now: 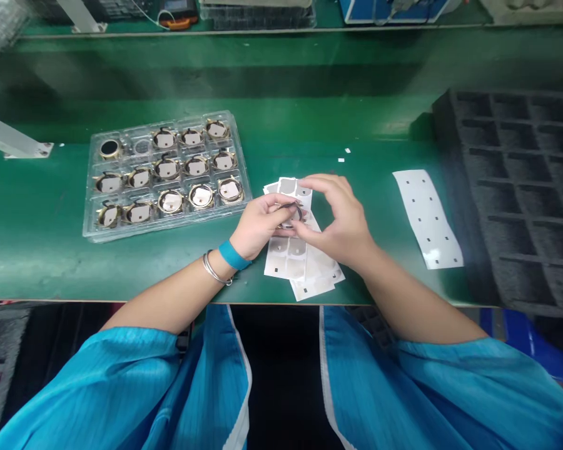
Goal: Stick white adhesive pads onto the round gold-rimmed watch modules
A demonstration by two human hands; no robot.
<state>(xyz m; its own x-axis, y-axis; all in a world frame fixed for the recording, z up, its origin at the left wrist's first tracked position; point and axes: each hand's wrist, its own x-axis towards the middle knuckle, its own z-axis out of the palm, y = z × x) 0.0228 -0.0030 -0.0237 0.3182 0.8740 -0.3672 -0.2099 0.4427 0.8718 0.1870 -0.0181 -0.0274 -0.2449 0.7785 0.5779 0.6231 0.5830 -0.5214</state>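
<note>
My left hand (258, 226) is closed on a round watch case (294, 215) with a dark inner ring and a pale middle. Its thumb lies over the near side of the case, partly hiding it. My right hand (340, 219) is at the case's right side, with thumb and index finger wide apart. The right thumb tip is at the lower edge of the case; whether it presses there I cannot tell. Beneath both hands lie overlapping sticker sheets (288, 265) with grey rounded shapes and small dark squares.
On the left, a clear plastic tray (169, 219) holds several gold-rimmed watch cases. A white sheet (434, 228) with small dark squares lies to the right, beside a black foam tray (520, 237) with square pockets. Small white scraps (341, 160) lie on the green table (356, 134).
</note>
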